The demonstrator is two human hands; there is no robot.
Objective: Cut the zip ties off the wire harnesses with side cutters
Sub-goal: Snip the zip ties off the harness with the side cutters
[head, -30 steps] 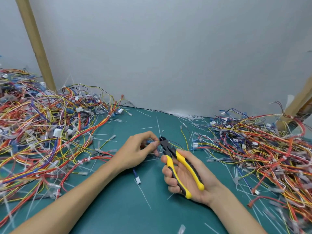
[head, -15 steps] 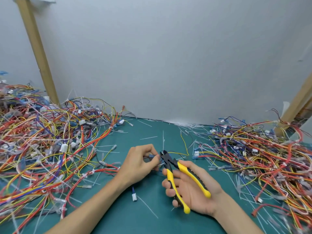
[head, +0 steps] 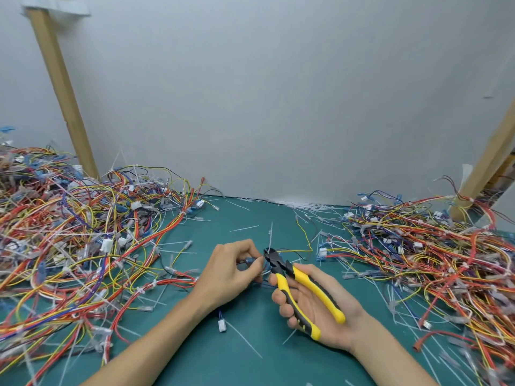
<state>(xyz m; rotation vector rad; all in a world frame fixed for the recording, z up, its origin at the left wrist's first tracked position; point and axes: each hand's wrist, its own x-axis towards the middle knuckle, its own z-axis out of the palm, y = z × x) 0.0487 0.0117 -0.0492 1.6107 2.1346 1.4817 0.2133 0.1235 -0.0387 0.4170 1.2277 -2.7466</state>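
Two hands busy: left hand (head: pixel 231 271) pinches the harness (head: pixel 246 261) just left of the side cutters (head: pixel 278 263); right hand (head: pixel 315 307) grips their handles. Best to nip only the zip tie (head: pixel 270 238), sparing the wires.

Before me: plain pale grey wall (head: pixel 278 93), matte, in soft even light. Under my work: flat teal-green table surface (head: pixel 217 369), meeting the wall at its far edge. To my left: slanted light wooden post (head: pixel 64 90), topped by a pale paper strip (head: pixel 55 8). To my right: second slanted light wooden post (head: pixel 490 162).
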